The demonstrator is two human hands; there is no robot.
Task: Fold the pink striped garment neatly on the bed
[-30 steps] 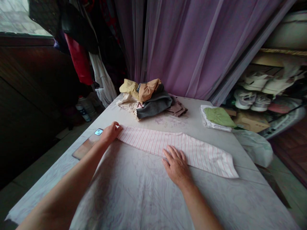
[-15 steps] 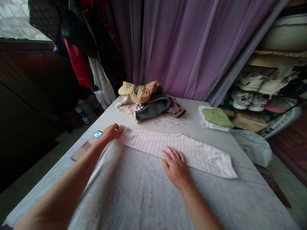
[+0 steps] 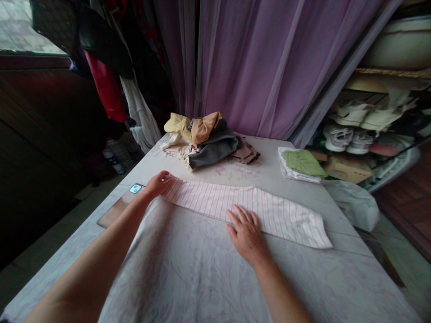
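A pair of white trousers with pink stripes [image 3: 283, 213] lies folded lengthwise across the table [image 3: 198, 269], its wide end at the left and a narrower leg end at the right. At the left end, my left hand [image 3: 159, 183] pinches the fabric's edge between thumb and fingers. My right hand [image 3: 247, 231] rests flat on the near edge around the middle, fingers spread and holding nothing. Beside my left forearm lies a phone [image 3: 116, 210], partly covered by the arm.
Toward the back sits a heap of crumpled clothes [image 3: 212, 150] in yellow, tan, grey and brown. Folded green and white cloths [image 3: 303, 163] lie at the back right corner. A purple curtain [image 3: 242, 67] hangs behind; shelves with shoes [image 3: 338, 137] stand at the right.
Both hands stay where they were on the striped trousers. Only the camera's view has shifted slightly.
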